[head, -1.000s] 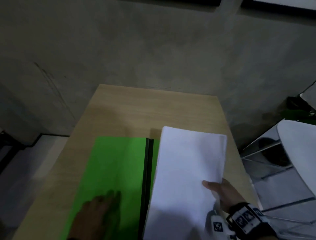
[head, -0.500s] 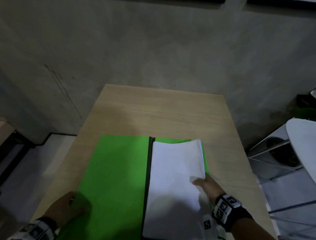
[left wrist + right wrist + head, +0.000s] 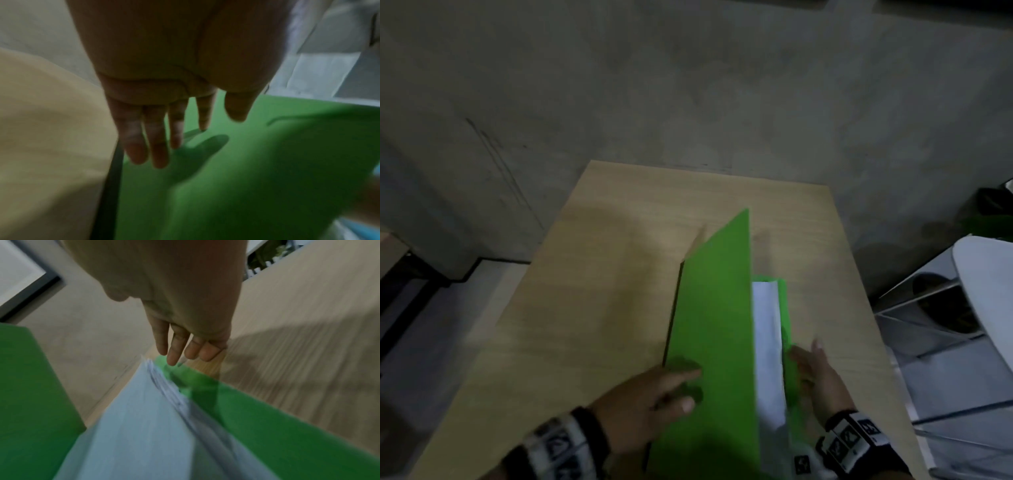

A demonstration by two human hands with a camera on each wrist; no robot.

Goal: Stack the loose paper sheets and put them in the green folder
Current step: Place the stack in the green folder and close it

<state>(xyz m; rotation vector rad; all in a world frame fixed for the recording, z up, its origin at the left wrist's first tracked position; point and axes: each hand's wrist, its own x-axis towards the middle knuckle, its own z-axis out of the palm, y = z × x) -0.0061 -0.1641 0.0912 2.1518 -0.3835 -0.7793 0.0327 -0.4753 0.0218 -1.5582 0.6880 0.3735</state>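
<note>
The green folder (image 3: 712, 325) lies on the wooden table with its left cover raised and leaning over to the right. My left hand (image 3: 678, 387) presses straight fingers (image 3: 156, 146) against that cover near its black spine (image 3: 111, 186). The white stack of sheets (image 3: 767, 342) lies on the folder's right half, partly hidden by the raised cover. My right hand (image 3: 808, 363) rests with relaxed fingers (image 3: 174, 353) at the right edge of the folder (image 3: 267, 410), beside the paper stack (image 3: 144, 426), holding nothing.
The light wooden table (image 3: 602, 274) ends at a grey concrete wall behind. A white chair (image 3: 989, 291) stands close off the table's right edge. The floor drops away at the left.
The left cover, flat on the table before, has been lifted by my left hand and swung right over the sheets. My right hand has slid off the paper to the folder's right edge.
</note>
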